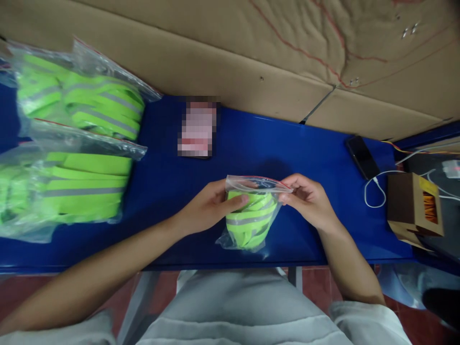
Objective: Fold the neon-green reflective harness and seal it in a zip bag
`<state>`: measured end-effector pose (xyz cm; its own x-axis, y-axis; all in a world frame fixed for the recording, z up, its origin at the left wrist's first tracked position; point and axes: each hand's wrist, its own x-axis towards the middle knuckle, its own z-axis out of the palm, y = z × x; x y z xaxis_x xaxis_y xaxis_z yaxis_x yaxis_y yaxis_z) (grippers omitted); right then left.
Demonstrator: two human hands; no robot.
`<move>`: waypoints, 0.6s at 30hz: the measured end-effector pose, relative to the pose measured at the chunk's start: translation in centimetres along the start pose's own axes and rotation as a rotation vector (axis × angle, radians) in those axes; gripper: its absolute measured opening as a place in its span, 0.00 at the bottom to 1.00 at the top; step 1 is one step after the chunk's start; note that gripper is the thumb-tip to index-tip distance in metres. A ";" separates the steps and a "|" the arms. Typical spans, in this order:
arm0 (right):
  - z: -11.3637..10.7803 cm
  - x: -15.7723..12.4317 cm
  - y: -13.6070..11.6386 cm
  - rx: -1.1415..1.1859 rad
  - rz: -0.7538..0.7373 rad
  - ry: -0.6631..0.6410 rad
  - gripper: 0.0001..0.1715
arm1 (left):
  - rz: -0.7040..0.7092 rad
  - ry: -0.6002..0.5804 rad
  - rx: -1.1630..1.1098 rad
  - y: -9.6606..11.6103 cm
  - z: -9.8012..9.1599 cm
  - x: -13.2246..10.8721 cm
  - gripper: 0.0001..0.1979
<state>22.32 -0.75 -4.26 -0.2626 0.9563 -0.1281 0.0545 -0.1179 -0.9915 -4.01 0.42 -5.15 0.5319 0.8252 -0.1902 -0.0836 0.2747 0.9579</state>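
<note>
A clear zip bag [247, 223] holding a folded neon-green band with grey reflective stripes is held up over the blue table, close to its front edge. My left hand [212, 203] grips the bag's left side, thumb across the front and fingers behind it. At the top right corner, by the red zip line, my right hand [305, 199] pinches the bag between thumb and fingers. The bag's mouth looks flattened; whether it is sealed I cannot tell.
Larger bags of green reflective bands [86, 184] lie at the left. A blurred-out phone-like item [197, 129] rests behind my hands. At the right are a black phone [362, 157] on a white cable and an opened cardboard box [408, 206]. Cardboard [230, 62] lines the back.
</note>
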 end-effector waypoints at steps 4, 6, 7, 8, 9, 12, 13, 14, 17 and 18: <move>0.3 0.2 0.1 0.052 0.025 0.010 0.07 | 0.017 0.175 -0.002 -0.4 -0.2 0.2 0.19; 0.1 0.2 0.1 0.055 0.048 0.007 0.07 | 0.059 0.301 0.080 -0.8 -0.4 0.2 0.17; 0.0 0.2 0.1 0.047 0.056 0.011 0.06 | 0.078 0.337 0.101 -1.0 -0.4 0.3 0.15; -0.2 0.2 0.2 0.037 0.062 0.021 0.06 | 0.090 0.353 0.098 -1.1 -0.5 0.3 0.14; -0.3 0.2 0.2 0.023 0.063 0.038 0.06 | 0.096 0.353 0.073 -1.2 -0.4 0.3 0.14; -0.5 0.3 0.5 -0.026 0.049 0.089 0.07 | 0.092 0.326 -0.015 -1.2 -0.2 0.4 0.14; -0.4 0.3 0.5 -0.045 0.043 0.100 0.08 | 0.097 0.324 -0.013 -1.1 -0.2 0.4 0.15; -0.4 0.3 0.6 -0.072 0.034 0.107 0.09 | 0.108 0.326 0.012 -1.0 -0.1 0.4 0.15; -0.3 0.4 0.7 -0.171 -0.024 0.147 0.11 | 0.134 0.313 0.122 -0.8 -0.1 0.4 0.16; -0.3 0.3 0.8 -0.195 -0.052 0.158 0.11 | 0.128 0.299 0.124 -0.7 0.0 0.4 0.17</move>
<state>22.56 -0.44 -5.07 -0.1173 0.9915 -0.0565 0.2337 -0.0278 -0.9719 -3.78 0.58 -5.94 0.2519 0.9622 -0.1035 -0.0209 0.1124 0.9934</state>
